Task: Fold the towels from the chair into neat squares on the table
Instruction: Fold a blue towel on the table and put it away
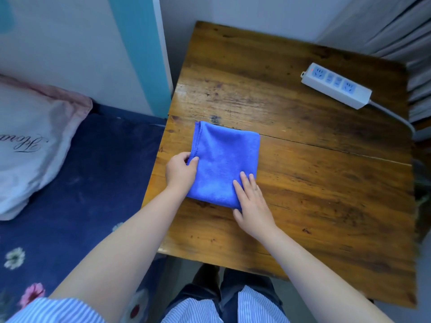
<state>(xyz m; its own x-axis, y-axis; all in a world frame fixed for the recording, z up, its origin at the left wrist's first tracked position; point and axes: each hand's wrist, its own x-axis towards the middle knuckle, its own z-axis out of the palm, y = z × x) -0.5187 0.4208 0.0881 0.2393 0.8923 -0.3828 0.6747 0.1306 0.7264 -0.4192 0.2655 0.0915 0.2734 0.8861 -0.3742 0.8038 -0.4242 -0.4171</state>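
Note:
A blue towel (224, 159) lies folded into a rough square on the left part of the wooden table (314, 183). My left hand (180, 172) grips the towel's left edge, fingers curled round it with the thumb on top. My right hand (253, 203) rests flat on the towel's near right corner, fingers straight and pressing down. No chair and no other towels are in view.
A white power strip (335, 85) with its cable lies at the table's far right. A bed with a dark blue flowered sheet (88, 183) and a white pillow (28, 145) stands left of the table. Grey curtains (396, 31) hang at the back right.

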